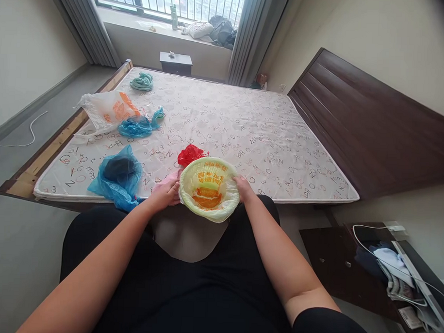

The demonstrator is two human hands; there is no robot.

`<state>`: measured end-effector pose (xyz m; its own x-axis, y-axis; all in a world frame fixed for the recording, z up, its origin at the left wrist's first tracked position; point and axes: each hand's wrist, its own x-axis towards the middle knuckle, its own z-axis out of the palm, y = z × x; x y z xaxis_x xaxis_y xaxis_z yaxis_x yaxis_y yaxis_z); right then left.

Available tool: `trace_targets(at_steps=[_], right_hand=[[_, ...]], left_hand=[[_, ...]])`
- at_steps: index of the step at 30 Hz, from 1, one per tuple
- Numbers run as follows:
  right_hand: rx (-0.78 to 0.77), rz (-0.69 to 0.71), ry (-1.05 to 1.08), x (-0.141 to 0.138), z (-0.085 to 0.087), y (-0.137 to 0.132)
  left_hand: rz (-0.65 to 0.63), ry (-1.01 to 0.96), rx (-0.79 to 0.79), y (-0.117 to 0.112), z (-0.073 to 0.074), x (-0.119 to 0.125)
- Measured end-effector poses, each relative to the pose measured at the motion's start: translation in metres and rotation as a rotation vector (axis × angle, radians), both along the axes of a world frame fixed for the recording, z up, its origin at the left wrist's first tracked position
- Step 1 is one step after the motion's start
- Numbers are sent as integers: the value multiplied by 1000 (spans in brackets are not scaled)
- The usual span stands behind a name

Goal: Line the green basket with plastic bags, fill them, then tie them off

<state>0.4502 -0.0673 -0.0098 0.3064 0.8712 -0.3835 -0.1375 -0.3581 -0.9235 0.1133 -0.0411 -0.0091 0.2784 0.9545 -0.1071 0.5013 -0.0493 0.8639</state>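
A pale yellow-green plastic bag with orange print is stretched wide open, its mouth facing me, at the mattress's near edge. My left hand grips its left rim with curled fingers. On the right rim sits my right hand, also closed on the plastic. A crumpled red plastic bag lies just behind the open bag, touching it.
On the bare mattress lie a blue bag with something dark inside, a second blue bag, a white bag with orange print and a green bundle. A dark headboard stands right; a low table with clutter sits lower right.
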Motion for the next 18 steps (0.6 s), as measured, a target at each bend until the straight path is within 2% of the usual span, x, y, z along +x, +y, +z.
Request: trace_targets(at_steps=[3, 6, 12, 18], right_hand=[[-21, -64, 94, 1, -6, 4], [-38, -85, 60, 3, -13, 8], [-18, -82, 63, 4, -16, 10], [-21, -101, 84, 6, -15, 8]], left_hand=[[-85, 140, -102, 13, -11, -21], [-160, 184, -194, 17, -26, -25], [-364, 148, -107, 5, -50, 1], [-418, 49, -112, 1, -86, 18]])
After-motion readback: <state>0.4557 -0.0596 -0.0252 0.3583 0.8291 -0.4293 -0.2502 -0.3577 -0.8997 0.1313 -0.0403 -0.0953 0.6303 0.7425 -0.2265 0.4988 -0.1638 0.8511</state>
